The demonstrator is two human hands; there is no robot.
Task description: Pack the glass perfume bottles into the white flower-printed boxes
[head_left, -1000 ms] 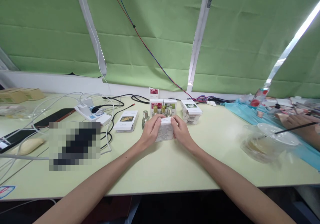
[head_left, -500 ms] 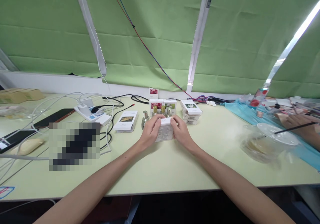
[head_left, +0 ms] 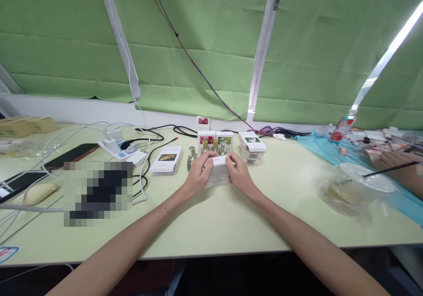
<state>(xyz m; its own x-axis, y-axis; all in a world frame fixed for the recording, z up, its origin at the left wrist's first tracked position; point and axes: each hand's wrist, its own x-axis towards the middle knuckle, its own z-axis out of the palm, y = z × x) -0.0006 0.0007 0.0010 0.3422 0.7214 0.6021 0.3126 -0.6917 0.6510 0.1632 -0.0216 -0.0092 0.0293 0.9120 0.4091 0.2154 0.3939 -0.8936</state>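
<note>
A small white carton (head_left: 218, 175) with fine print on its near side stands between my hands at the middle of the table. My left hand (head_left: 198, 172) grips its left edge, thumb near the top. On the other side my right hand (head_left: 238, 172) holds the right edge the same way. Just behind are several small glass bottles with gold or silver caps, one of them a silver-capped bottle (head_left: 192, 157); my fingers partly hide the others. Farther back stand picture cartons, one with pink flowers (head_left: 206, 138) and one with green (head_left: 224, 138).
To the left lie a white carton with yellow flowers (head_left: 167, 160), a power strip (head_left: 115, 149), tangled cables and a blurred-out dark item (head_left: 102, 192). White cartons (head_left: 253, 148) sit right of the bottles. At far right are a lidded cup (head_left: 350, 192) and another person's hand (head_left: 396, 161).
</note>
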